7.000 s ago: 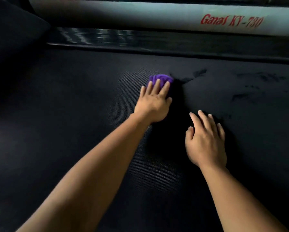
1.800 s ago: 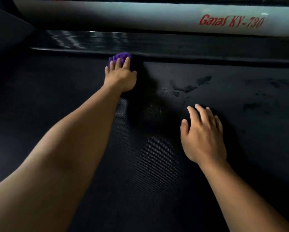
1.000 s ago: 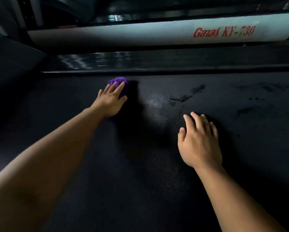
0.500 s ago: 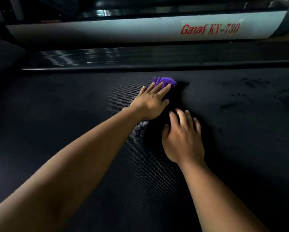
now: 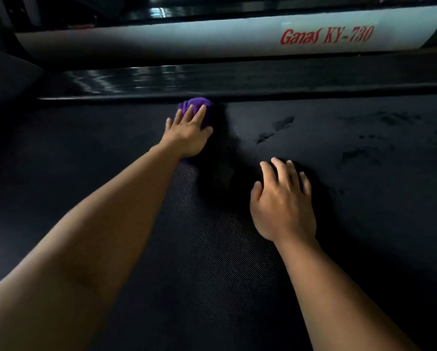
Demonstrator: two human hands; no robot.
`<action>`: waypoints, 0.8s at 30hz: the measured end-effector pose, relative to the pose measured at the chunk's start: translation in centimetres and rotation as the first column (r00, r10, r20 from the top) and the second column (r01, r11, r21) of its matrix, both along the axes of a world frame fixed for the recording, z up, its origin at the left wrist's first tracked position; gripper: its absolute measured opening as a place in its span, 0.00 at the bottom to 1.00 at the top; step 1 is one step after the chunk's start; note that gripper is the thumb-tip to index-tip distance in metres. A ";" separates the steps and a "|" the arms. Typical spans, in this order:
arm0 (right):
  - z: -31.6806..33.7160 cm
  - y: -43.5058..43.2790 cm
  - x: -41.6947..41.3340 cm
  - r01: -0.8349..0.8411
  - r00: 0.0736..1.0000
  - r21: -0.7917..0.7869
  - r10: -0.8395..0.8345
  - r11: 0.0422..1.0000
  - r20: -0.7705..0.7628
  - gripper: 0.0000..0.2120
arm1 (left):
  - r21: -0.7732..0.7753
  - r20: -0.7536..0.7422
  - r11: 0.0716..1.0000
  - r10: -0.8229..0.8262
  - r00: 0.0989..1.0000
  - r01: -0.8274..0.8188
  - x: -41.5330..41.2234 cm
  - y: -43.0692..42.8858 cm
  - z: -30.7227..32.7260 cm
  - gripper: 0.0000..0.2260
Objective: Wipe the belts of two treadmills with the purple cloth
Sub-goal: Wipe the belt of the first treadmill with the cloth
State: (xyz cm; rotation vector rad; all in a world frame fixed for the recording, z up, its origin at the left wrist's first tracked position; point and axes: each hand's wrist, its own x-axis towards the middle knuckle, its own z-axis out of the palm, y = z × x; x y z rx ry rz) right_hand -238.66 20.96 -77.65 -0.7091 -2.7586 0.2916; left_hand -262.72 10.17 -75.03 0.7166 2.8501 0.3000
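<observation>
At the belt's (image 5: 111, 153) far edge, the left hand (image 5: 187, 138) presses the purple cloth (image 5: 195, 105) with straight fingers; the right hand (image 5: 283, 203) rests nearer, released. Smudges (image 5: 275, 129) lie right.

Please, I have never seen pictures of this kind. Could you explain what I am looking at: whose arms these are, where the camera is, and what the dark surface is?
No machine does the work here. A person wears a camera on the head, so you look forward and down along their own two bare arms. The dark surface is the black textured belt of a treadmill. The left hand presses a small bunched purple cloth onto the belt with straight fingers, close to the glossy black side rail. The right hand holds nothing and seems to rest on the belt with its fingers spread. Beyond the rail is a pale panel with red lettering "Ganas KY-730". Some darker smudges mark the belt to the right.
</observation>
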 end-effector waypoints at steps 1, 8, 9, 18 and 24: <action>0.0 0.0 0.0 -0.005 1.000 0.001 0.005 1.000 0.015 0.23 | -0.006 0.008 1.000 -0.014 1.000 0.014 0.0 1.5 0.1 0.30; 0.0 0.2 -0.1 0.015 0.999 0.001 -0.015 1.000 -0.034 0.23 | 0.011 -0.040 0.964 -0.265 0.964 0.265 7.1 3.6 0.3 0.29; 0.1 0.2 -0.1 0.020 0.999 0.002 -0.020 1.000 -0.043 0.23 | 0.020 -0.050 0.954 -0.297 0.953 0.299 8.8 2.5 0.3 0.29; 0.0 -0.1 -0.3 0.034 0.998 0.027 -0.033 0.999 -0.060 0.24 | 0.025 -0.009 0.968 -0.249 0.969 0.249 14.9 -6.8 -0.2 0.27; -0.2 0.1 -0.3 0.027 0.998 0.032 -0.025 0.999 -0.057 0.23 | 0.045 -0.040 0.983 -0.179 0.983 0.180 7.7 2.1 -0.1 0.28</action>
